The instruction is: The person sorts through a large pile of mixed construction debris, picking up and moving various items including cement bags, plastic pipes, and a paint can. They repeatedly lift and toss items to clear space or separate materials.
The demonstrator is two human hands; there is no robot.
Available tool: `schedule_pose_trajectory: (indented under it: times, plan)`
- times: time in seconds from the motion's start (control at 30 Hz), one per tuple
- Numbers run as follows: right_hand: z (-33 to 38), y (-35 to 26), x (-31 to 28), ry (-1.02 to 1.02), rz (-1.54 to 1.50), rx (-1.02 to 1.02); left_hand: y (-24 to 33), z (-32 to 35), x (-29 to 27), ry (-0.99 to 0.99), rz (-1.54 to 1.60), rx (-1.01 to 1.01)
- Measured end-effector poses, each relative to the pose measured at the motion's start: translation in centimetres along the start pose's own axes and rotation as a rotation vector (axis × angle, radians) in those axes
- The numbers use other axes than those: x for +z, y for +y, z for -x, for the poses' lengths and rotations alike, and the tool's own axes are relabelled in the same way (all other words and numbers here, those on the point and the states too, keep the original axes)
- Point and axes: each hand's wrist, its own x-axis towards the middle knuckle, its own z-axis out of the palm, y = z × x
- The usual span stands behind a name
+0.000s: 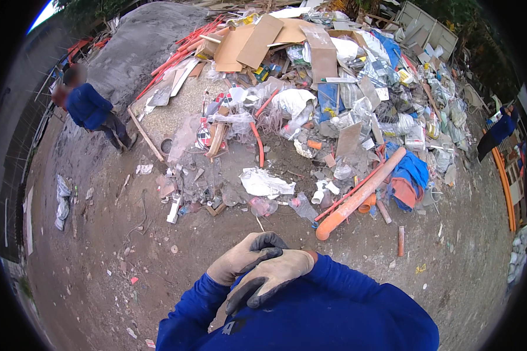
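Observation:
Both my hands wear pale work gloves with dark grey fingers, and they cross in front of my blue jacket (310, 304). My left hand (240, 258) is uppermost, its fingers curled in against the back of the other glove; whether anything is inside them is hidden. Below it, my right hand (275, 276) reaches across toward the left, its fingers stretched downward and apart, with nothing seen in them. Beyond the hands, on the dirt, are a white crumpled sheet (266, 182), a clear plastic bottle (303, 206) and a long orange pipe (360, 194).
A large heap of mixed waste rises ahead, with cardboard (260, 41), plastic bags and blue tarpaulin (410, 175). A person in blue (89, 107) stands at left, another (498, 133) at far right. A short pipe (400, 241) lies on the ground.

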Motion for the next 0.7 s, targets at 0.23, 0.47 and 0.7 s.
schedule_pose_trajectory:
  times: [0.23,0.47,0.7]
  plan:
    - [6.3,-2.5,-0.1,0.289,0.451,0.032,0.3,-2.7,4.0,0.216,0.424,-0.003]
    - [8.8,-0.3,-0.6,0.396,-0.070,-0.103,-5.3,-6.4,4.8,0.288,0.607,-0.094]
    - [8.5,-0.8,-0.3,0.210,-0.524,-0.640,-10.4,-9.4,2.9,0.011,0.727,-0.006]
